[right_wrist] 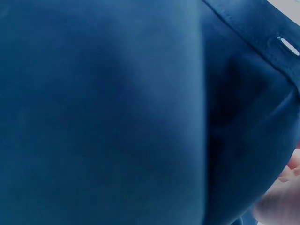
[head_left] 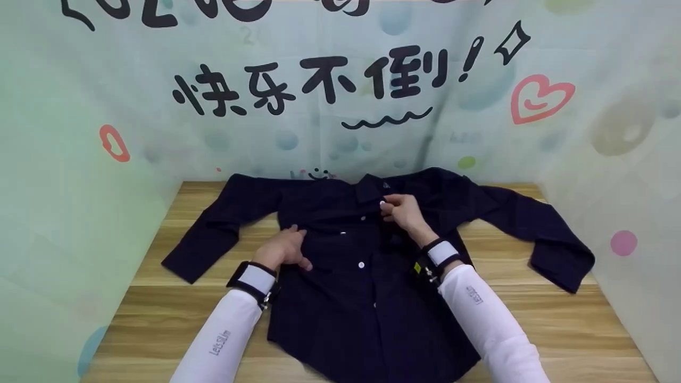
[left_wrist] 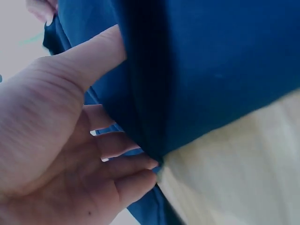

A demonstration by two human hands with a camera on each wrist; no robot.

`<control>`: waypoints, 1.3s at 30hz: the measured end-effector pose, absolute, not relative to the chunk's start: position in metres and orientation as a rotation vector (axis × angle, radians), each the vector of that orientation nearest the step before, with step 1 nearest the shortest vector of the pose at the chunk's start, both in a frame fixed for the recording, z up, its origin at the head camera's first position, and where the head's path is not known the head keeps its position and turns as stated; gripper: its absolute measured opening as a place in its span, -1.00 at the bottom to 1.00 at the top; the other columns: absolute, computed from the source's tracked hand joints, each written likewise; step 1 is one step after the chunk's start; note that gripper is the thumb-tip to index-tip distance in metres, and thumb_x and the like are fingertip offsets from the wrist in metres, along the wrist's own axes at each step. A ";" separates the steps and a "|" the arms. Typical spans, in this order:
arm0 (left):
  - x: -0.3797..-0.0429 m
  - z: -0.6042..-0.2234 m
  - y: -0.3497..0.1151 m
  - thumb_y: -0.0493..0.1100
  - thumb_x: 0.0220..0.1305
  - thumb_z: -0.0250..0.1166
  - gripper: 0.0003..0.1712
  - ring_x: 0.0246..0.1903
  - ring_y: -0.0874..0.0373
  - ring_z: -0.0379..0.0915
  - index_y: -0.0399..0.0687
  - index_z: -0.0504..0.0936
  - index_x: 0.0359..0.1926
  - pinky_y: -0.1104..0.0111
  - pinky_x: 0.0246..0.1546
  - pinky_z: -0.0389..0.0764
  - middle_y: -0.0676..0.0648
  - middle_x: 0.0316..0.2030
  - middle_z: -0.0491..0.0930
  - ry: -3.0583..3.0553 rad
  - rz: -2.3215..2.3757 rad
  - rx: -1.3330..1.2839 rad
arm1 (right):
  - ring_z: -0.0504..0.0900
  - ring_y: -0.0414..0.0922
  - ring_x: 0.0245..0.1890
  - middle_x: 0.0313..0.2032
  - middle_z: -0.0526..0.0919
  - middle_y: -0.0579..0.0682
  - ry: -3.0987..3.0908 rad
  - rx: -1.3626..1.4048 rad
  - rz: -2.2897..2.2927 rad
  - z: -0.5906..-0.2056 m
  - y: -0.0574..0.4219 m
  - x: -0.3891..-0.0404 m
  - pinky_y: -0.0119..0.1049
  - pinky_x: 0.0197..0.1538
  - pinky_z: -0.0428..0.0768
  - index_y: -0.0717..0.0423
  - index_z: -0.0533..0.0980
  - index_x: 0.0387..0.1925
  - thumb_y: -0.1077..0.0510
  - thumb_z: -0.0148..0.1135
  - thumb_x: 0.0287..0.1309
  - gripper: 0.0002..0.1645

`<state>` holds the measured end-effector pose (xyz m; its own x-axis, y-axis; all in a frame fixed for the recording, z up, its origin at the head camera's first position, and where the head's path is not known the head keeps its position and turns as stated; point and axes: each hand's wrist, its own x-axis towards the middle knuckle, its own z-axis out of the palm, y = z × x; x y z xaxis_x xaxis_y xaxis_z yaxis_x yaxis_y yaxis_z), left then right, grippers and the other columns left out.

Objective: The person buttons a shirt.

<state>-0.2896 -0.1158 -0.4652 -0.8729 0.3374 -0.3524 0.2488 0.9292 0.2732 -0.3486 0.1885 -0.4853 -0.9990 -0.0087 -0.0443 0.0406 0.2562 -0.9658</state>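
Shirt (head_left: 330,298) lies spread, dark navy, long-sleeved, with white buttons (head_left: 361,264).

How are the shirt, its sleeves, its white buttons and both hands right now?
Shirt: spread out on the table.
Sleeves: out to both sides, bent.
White buttons: some showing; can't tell which are fastened.
Left hand: touching the shirt's side, fingers loose.
Right hand: pinching the shirt near its collar.

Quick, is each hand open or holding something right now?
Left hand: open, touching the dark shirt at one side.
Right hand: closed, pinching the shirt's front.
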 end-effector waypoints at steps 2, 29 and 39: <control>-0.290 -0.462 -0.112 0.04 0.11 0.57 0.07 0.44 -0.30 0.15 -0.39 0.26 0.47 0.06 0.42 0.26 -0.47 0.46 0.17 2.697 0.270 0.447 | 0.71 -0.12 -0.31 -0.02 0.68 0.35 2.470 0.028 -1.935 -0.485 0.186 -0.350 -0.30 -0.16 0.71 0.47 0.51 0.21 0.32 0.26 0.35 -0.55; -0.349 -0.441 -0.031 -0.12 0.41 0.34 -0.55 0.17 -0.12 0.55 -0.23 0.62 0.23 0.11 0.24 0.49 -0.20 0.18 0.62 2.983 0.598 1.160 | 0.67 -0.17 -0.37 -0.32 0.75 0.08 2.755 -0.546 -1.635 -0.480 0.172 -0.338 -0.39 -0.25 0.59 0.35 0.70 -0.17 0.28 0.34 0.29 -0.83; -0.349 -0.440 -0.026 -0.10 0.43 0.32 -0.65 -0.02 -0.11 0.62 -0.14 0.71 0.14 0.11 0.08 0.57 -0.17 -0.01 0.68 2.963 0.611 1.231 | 0.64 -0.20 -0.37 -0.35 0.74 0.08 2.753 -0.583 -1.630 -0.481 0.175 -0.338 -0.43 -0.25 0.56 0.39 0.69 -0.18 0.30 0.34 0.29 -0.83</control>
